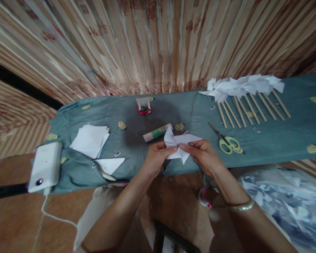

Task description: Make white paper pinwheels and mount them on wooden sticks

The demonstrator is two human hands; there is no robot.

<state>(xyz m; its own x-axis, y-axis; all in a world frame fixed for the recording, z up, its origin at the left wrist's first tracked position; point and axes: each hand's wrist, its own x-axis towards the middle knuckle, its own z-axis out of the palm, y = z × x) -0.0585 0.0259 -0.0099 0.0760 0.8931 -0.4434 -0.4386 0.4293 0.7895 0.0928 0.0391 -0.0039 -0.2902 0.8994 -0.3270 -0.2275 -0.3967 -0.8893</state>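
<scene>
Both my hands hold a folded white paper pinwheel (pixel 179 143) above the near edge of the table. My left hand (pixel 158 156) pinches its left side, fingers closed on the paper. My right hand (pixel 204 153) pinches the middle from the right. A thin stick tip (pixel 184 132) shows just behind the paper. A green and white glue stick (pixel 157 132) lies right behind the pinwheel.
On the teal cloth (pixel 279 137): green-handled scissors (pixel 226 141) at right, a row of finished pinwheels on sticks (pixel 242 95) at far right, a small red box (pixel 144 105), a stack of white paper squares (pixel 91 140), a folded triangle (pixel 109 165), a white device (pixel 45 166) at left.
</scene>
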